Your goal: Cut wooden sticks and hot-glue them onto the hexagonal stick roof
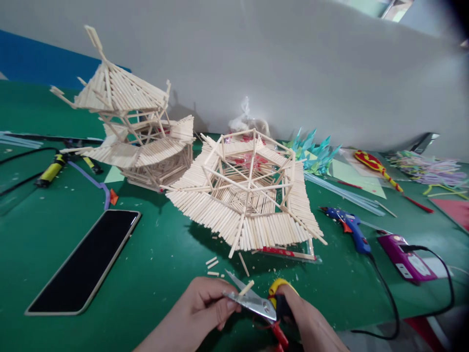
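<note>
My right hand (309,313) is wrapped round the handles of a pair of scissors (262,305) with yellow, black and red grips. The scissor blades are apart and point left, with a short wooden stick (246,288) between them. My left hand (205,305) pinches that stick, thumb and fingers closed beside the blade tips. Just beyond stands an unroofed stick pavilion model (271,230), with a fringe of sticks and a spoked frame on top. Several cut stick pieces (212,264) lie on the green table (164,274) in front of it.
A taller roofed stick pagoda (146,154) stands behind left, a phone (86,264) nearer me. Right are a blue glue gun (350,225), a purple power box (406,259) with cables, and clear glue sticks (344,193). Teal paper spikes (315,151) stand near the wall.
</note>
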{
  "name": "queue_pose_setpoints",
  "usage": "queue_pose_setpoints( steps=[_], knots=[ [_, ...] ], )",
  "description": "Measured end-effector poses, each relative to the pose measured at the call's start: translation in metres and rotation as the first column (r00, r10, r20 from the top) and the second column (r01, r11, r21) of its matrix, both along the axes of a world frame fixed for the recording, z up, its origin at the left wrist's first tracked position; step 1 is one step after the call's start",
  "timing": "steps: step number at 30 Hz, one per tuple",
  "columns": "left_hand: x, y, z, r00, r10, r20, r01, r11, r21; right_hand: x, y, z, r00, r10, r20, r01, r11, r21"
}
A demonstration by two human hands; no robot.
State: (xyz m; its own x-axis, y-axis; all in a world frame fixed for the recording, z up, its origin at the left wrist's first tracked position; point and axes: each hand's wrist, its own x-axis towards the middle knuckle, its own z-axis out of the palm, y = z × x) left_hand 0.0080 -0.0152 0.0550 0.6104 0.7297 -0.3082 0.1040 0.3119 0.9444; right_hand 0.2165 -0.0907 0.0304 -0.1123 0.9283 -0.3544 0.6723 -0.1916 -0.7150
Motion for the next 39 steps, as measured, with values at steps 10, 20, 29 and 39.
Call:
queue_pose_setpoints(
  steps=[10, 20, 29, 39],
  knots=[
    [0.008, -0.017, -0.001, 0.982, 0.152, -0.116, -0.14, 0.985, 0.101, -0.002, 0.0, -0.007, 1.0, 0.004, 0.021, -0.002, 0.992, -0.126],
    [0.002, -0.006, 0.0, 0.998, -0.055, 0.04, 0.054, 0.998, 0.024, -0.003, 0.006, 0.025, 0.996, 0.087, -0.032, -0.09, 0.988, -0.126],
    [0.006, -0.014, -0.007, 0.997, 0.048, 0.067, -0.038, 0.99, -0.138, -0.001, 0.005, -0.001, 0.999, -0.009, 0.054, 0.024, 0.959, -0.281],
    [0.006, -0.018, -0.005, 0.978, 0.136, 0.156, -0.067, 0.92, -0.386, -0.005, 0.006, 0.02, 0.993, 0.115, -0.022, -0.116, 0.991, -0.061]
  ],
)
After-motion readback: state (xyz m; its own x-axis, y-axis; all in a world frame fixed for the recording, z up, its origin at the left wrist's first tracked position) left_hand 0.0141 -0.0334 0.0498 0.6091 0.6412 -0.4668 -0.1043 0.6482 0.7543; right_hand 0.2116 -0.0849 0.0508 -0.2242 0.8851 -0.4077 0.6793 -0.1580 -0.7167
